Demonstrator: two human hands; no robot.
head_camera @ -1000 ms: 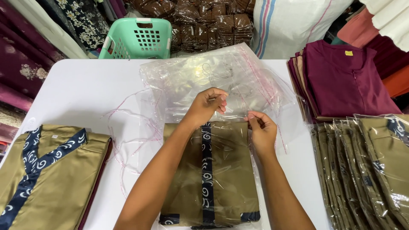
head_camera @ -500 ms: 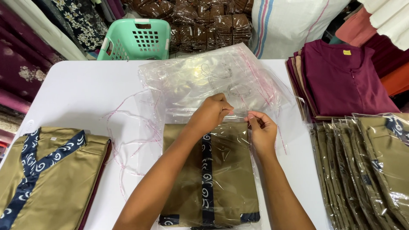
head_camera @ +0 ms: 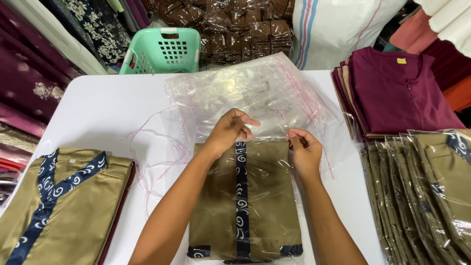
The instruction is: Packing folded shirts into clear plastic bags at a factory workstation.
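So both hands are pinched at the mouth of the clear bag w/ the folded olive garment half under the film, mid-table. Left hand closed on the film at the top edge by the navy trim, right hand pinching the flap at the right corner. Imo best to keep both pinches level and the film taut so it lies flat, no wrinkles. Garment's long axis runs toward/away from the person, top end pointing at the bag pile, hem nearest the person.
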